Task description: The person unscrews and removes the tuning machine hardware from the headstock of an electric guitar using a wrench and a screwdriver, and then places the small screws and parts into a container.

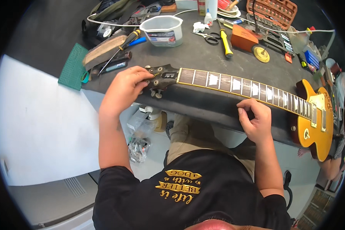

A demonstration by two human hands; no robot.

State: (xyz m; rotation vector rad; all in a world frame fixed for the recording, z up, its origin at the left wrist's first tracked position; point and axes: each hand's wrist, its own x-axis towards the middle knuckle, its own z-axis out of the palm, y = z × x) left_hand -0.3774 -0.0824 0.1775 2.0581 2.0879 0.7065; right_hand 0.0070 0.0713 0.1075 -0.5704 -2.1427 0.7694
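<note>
A gold-topped electric guitar (316,134) lies across the dark workbench, its strings not visible on the fretted neck (237,87). At the black headstock (166,74) on the left, my left hand (132,82) is pinched on a small yellowish piece that I cannot make out, beside the metal tuners (156,94). My right hand (255,119) is loosely curled just below the neck near the bench's front edge, with nothing visible in it.
Behind lie a plastic tub (161,30), screwdrivers (226,44), scissors (211,38), a socket case (271,11) and wood (101,53). A green mat (71,65) is left, above a white board (42,119). Bags (138,147) sit below; another person's bare limb (327,168) shows far right.
</note>
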